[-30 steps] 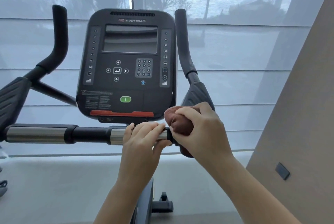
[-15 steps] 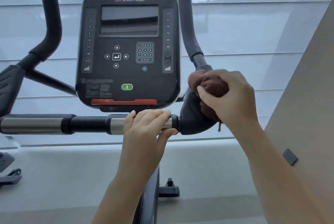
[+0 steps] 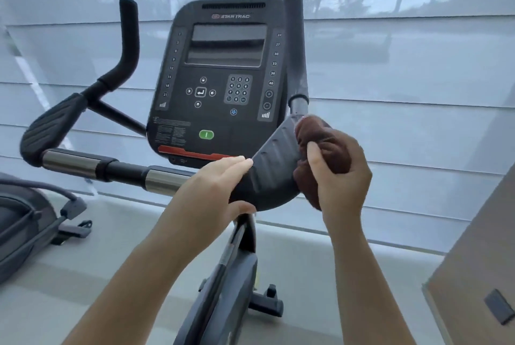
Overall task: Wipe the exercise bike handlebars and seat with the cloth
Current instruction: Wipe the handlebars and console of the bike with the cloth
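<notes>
Bike console [image 3: 223,79] branded STAR TRAC along the top, left column numbered 12 to 21, right column 27 to 40, number keypad [image 3: 238,89] 1–9 and 0

Bunched brown cloth [image 3: 324,146] pressed against black, seemingly ribbed handlebar pad [image 3: 271,160].

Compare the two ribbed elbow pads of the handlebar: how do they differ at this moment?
The right pad has both hands on it: the right hand presses the brown cloth against its outer edge, and the left hand grips its inner end. The left pad is untouched. The right pad looks larger, being nearer the camera, and shows its ribbed top; the left pad is seen more from the side. Both are dark, ribbed and join the same handlebar.
</notes>
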Motion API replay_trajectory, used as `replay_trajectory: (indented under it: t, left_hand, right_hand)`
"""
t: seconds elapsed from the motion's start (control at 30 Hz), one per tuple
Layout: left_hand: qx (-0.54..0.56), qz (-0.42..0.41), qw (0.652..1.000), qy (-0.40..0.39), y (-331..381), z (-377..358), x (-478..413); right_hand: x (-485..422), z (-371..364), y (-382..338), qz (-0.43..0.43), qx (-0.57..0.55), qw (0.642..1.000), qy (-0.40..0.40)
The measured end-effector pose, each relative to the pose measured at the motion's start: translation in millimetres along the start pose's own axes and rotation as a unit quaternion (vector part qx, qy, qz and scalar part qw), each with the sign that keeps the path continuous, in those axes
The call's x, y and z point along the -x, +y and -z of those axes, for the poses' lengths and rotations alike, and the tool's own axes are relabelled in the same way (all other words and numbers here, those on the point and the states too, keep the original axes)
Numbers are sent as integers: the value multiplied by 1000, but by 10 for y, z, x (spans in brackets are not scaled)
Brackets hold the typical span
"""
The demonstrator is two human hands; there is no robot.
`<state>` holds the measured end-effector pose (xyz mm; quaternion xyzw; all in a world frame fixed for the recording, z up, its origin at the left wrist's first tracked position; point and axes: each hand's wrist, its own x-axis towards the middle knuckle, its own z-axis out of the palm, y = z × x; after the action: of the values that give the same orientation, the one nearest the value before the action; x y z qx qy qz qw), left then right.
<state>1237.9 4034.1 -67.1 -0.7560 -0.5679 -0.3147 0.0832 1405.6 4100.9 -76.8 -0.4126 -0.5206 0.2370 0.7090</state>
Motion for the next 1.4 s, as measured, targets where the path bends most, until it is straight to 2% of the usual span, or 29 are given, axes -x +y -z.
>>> replay_trajectory:
  t: [0.1, 0.23, 0.33, 0.47, 0.6, 0.67, 0.8, 0.97, 1.07, 1.27, 1.4]
  left_hand:
    - [-3, 9, 1000, -2, 46, -27, -32]
    - [-8, 11, 1000, -20, 46, -15, 4]
    - [0, 7, 1000, -17, 58, -45, 17]
    - [2, -1, 1000, -11, 35, -56, 20]
    - [6, -19, 1000, -9, -5, -46, 19]
    - [12, -34, 999, -26, -39, -8, 25]
    - [-11, -77, 994, -76, -233, 120, 26]
    - [-51, -129, 989, -51, -399, 68, 80]
    - [-21, -145, 989, -27, -461, 13, 94]
    - [69, -99, 993, 5, -518, -60, 106]
    - [97, -92, 991, 9, -552, -66, 96]
  right_hand:
    - [94, 56, 22, 42, -16, 999, -25]
    - [-516, -45, 61, -31, -28, 996, -80]
    - [-733, -120, 89, -38, -42, 993, -103]
    - [-368, 10, 122, -52, -61, 995, -65]
    - [218, 51, 51, 4, -32, 999, -13]
    - [126, 18, 12, 6, -1, 1000, -3]
    - [-265, -45, -61, -56, 51, 997, -6]
    - [278, -184, -86, -57, 38, 989, 132]
    - [550, -315, -134, -41, 57, 976, 205]
    - [846, -711, -175, -7, 86, 936, 342]
    - [1057, -1033, -173, 64, 123, 916, 376]
